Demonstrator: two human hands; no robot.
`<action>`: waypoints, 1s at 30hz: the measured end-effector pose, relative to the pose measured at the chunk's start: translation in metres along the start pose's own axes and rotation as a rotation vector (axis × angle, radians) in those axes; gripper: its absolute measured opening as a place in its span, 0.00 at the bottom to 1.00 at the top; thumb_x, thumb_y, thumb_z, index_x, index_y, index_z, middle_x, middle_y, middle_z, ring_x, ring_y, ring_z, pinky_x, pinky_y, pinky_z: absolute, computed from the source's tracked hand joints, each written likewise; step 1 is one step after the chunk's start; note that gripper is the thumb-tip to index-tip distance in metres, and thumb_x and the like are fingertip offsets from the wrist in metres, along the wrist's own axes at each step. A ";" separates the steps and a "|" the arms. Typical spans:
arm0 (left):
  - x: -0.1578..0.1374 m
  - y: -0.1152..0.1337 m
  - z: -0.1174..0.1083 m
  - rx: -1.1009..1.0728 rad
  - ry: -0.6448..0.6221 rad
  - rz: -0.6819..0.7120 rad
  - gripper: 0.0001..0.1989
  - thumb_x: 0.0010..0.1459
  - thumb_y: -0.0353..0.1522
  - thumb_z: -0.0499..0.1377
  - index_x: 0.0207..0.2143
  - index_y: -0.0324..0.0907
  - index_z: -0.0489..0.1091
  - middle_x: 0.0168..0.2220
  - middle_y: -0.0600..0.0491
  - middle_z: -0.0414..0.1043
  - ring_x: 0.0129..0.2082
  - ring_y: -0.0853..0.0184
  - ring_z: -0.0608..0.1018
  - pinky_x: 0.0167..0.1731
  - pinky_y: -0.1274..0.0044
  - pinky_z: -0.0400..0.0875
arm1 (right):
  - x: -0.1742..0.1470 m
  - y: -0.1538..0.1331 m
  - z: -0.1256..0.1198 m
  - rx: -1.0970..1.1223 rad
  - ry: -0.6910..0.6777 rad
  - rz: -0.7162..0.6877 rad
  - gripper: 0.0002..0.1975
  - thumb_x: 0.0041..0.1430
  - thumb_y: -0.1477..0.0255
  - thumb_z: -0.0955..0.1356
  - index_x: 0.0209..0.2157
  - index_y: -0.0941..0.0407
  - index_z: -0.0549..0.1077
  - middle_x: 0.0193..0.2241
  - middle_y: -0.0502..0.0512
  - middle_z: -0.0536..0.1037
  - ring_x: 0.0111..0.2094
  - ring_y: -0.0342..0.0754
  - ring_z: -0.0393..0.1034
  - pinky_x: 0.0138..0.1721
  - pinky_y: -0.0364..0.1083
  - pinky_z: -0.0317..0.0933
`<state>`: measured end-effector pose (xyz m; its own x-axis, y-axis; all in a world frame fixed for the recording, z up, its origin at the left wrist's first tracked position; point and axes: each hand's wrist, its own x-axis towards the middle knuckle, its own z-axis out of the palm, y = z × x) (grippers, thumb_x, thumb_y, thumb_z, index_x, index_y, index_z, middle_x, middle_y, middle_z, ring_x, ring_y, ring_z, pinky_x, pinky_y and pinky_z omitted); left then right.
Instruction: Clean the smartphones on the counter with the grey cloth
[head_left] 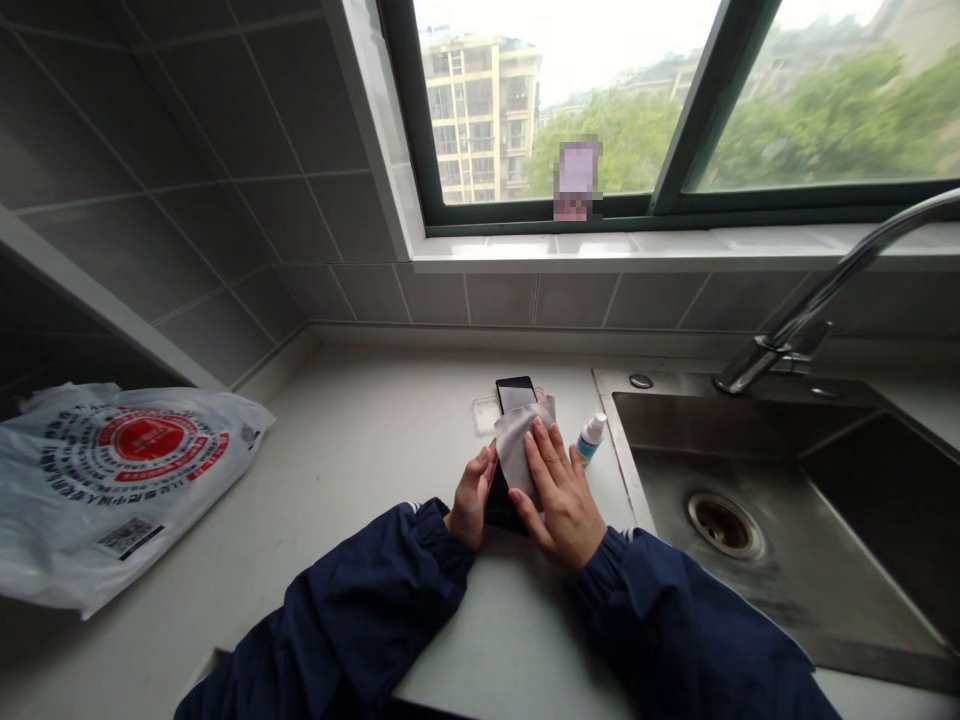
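My left hand (471,498) grips the left edge of a dark phone (504,508), fingers curled round its side. A grey cleaning cloth (513,452) lies over the phone's face. With fingers stretched out, my right hand (564,500) holds the cloth pressed against it. Beyond the cloth the top of a black phone (516,391) shows; the cloth hides whether this is a separate one. A clear plastic case (486,416) rests on the counter just left of it. Close by my right fingertips stands a small white spray bottle (591,438) with a blue label.
At right is a steel sink (624,440) with a chrome faucet (817,290) arching over it. A white plastic bag (150,470) with red and black print lies on the left of the pale counter (375,420). The window (660,215) sits behind.
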<state>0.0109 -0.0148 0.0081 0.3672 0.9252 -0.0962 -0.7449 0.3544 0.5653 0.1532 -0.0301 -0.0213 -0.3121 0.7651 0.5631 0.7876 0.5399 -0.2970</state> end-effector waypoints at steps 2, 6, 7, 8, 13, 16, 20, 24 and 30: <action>0.000 -0.001 -0.001 0.001 0.024 -0.001 0.30 0.60 0.44 0.60 0.60 0.37 0.68 0.59 0.43 0.71 0.64 0.48 0.66 0.66 0.62 0.54 | 0.000 0.001 0.001 0.006 -0.006 0.001 0.38 0.71 0.65 0.60 0.72 0.57 0.34 0.72 0.66 0.44 0.72 0.64 0.35 0.64 0.71 0.47; 0.000 -0.001 -0.002 -0.008 0.075 -0.004 0.30 0.60 0.44 0.59 0.60 0.35 0.67 0.59 0.42 0.70 0.65 0.49 0.66 0.65 0.63 0.56 | -0.001 0.003 0.003 0.016 -0.013 -0.001 0.38 0.71 0.66 0.60 0.72 0.57 0.34 0.72 0.65 0.44 0.72 0.63 0.35 0.65 0.70 0.47; 0.000 -0.001 -0.002 -0.013 0.082 -0.004 0.30 0.60 0.44 0.59 0.60 0.35 0.67 0.60 0.41 0.70 0.65 0.49 0.66 0.65 0.64 0.57 | -0.002 0.003 0.003 0.019 -0.016 0.001 0.38 0.71 0.66 0.60 0.72 0.57 0.34 0.72 0.65 0.44 0.72 0.63 0.35 0.65 0.70 0.47; 0.001 -0.001 -0.002 -0.020 0.086 -0.010 0.31 0.61 0.44 0.58 0.61 0.35 0.66 0.60 0.41 0.70 0.65 0.49 0.66 0.65 0.64 0.57 | -0.002 0.004 0.004 0.022 -0.017 0.003 0.37 0.71 0.66 0.59 0.72 0.56 0.34 0.72 0.65 0.44 0.72 0.63 0.35 0.65 0.70 0.47; 0.001 0.000 -0.001 -0.042 0.066 -0.040 0.32 0.61 0.44 0.58 0.63 0.38 0.63 0.60 0.43 0.70 0.64 0.50 0.66 0.64 0.64 0.58 | 0.000 0.005 0.003 0.040 -0.020 0.013 0.36 0.72 0.66 0.59 0.72 0.55 0.36 0.71 0.65 0.46 0.72 0.62 0.36 0.64 0.70 0.49; 0.000 -0.001 0.000 -0.027 0.034 -0.014 0.33 0.59 0.44 0.60 0.63 0.39 0.64 0.61 0.44 0.69 0.65 0.49 0.65 0.64 0.64 0.58 | 0.001 0.005 0.001 0.050 0.014 -0.014 0.36 0.72 0.65 0.59 0.72 0.56 0.37 0.71 0.66 0.46 0.72 0.63 0.37 0.65 0.70 0.47; -0.002 -0.002 0.001 -0.003 -0.010 0.004 0.31 0.58 0.44 0.61 0.61 0.38 0.67 0.61 0.44 0.69 0.65 0.48 0.64 0.65 0.63 0.57 | 0.002 0.004 -0.001 0.055 0.056 -0.017 0.36 0.71 0.66 0.60 0.72 0.56 0.37 0.71 0.65 0.46 0.72 0.64 0.37 0.65 0.70 0.47; -0.003 -0.003 0.000 0.032 -0.047 0.033 0.30 0.59 0.45 0.61 0.59 0.39 0.70 0.60 0.45 0.70 0.66 0.49 0.64 0.66 0.63 0.54 | 0.003 0.005 -0.003 0.044 0.083 -0.012 0.37 0.71 0.65 0.60 0.72 0.56 0.36 0.71 0.65 0.47 0.72 0.64 0.37 0.65 0.69 0.47; -0.003 -0.005 0.000 0.045 -0.063 0.069 0.28 0.59 0.44 0.61 0.58 0.40 0.71 0.59 0.46 0.71 0.67 0.51 0.63 0.67 0.64 0.53 | 0.003 0.003 -0.004 0.031 0.079 0.012 0.37 0.71 0.66 0.60 0.72 0.57 0.37 0.71 0.65 0.46 0.72 0.63 0.38 0.66 0.69 0.47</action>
<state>0.0136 -0.0197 0.0051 0.3512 0.9363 -0.0053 -0.7441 0.2825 0.6054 0.1571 -0.0273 -0.0174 -0.2593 0.7422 0.6180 0.7735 0.5427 -0.3273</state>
